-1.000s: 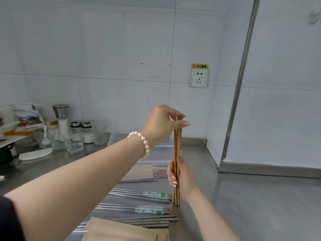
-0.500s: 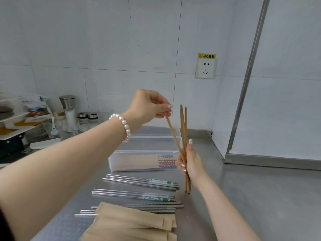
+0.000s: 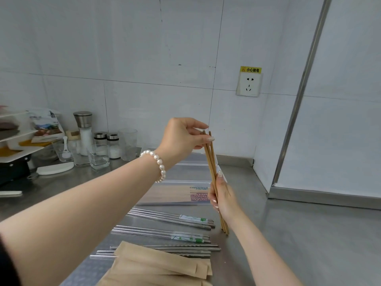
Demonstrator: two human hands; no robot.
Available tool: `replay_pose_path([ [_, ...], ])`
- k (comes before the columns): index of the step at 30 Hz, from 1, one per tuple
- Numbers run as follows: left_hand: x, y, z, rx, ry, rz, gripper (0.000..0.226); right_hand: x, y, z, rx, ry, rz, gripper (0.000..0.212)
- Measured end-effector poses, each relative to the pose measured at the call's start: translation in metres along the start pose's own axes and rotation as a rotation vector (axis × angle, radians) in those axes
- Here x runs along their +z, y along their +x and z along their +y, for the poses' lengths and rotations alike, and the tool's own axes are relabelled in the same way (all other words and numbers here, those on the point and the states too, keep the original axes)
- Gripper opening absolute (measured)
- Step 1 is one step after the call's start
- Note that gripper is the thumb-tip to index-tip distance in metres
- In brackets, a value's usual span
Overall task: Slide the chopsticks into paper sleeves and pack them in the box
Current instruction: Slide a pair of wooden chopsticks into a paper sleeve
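Note:
Wooden chopsticks (image 3: 210,162) stand nearly upright above the steel counter. My right hand (image 3: 223,198) grips their lower half. At their top ends my left hand (image 3: 182,139), with a pearl bracelet on the wrist, pinches them between thumb and fingers. Brown paper sleeves (image 3: 162,265) lie in a pile at the near edge. Behind the hands sits the clear plastic box (image 3: 175,193), holding several sleeved pairs with patterned ends. Several metal chopsticks (image 3: 165,218), some banded in green-and-white paper, lie in rows between the sleeves and the box.
Glass jars, a grinder (image 3: 83,131) and tumblers (image 3: 98,155) crowd the back left of the counter, beside a white tiered rack (image 3: 12,145). A wall socket (image 3: 249,83) is on the tiled wall. A metal-framed panel (image 3: 296,100) closes the right side.
The chopsticks were held together upright, then one splayed out in my left fingers; now my left hand has brought the tops back together. The view has tilted down a little.

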State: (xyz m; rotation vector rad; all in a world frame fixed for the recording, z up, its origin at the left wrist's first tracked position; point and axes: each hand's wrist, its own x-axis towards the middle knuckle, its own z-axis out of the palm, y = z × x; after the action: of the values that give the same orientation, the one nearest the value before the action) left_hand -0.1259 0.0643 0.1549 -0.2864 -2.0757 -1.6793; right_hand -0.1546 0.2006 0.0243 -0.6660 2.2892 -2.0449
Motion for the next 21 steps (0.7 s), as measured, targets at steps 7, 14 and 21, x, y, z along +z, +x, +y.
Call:
replay_pose_path([
  [7,0.002,0.004,0.002,0.049,0.062,-0.004,0.011,-0.002,-0.003,0.0,0.009,0.045,-0.04,0.051],
  [14,-0.026,-0.003,-0.006,-0.041,-0.068,0.039,0.009,-0.005,0.001,0.004,0.095,-0.011,0.002,0.03],
  [21,-0.077,-0.009,-0.022,-0.143,-0.297,0.214,0.006,-0.017,0.004,0.001,-0.117,-0.217,0.274,0.026],
])
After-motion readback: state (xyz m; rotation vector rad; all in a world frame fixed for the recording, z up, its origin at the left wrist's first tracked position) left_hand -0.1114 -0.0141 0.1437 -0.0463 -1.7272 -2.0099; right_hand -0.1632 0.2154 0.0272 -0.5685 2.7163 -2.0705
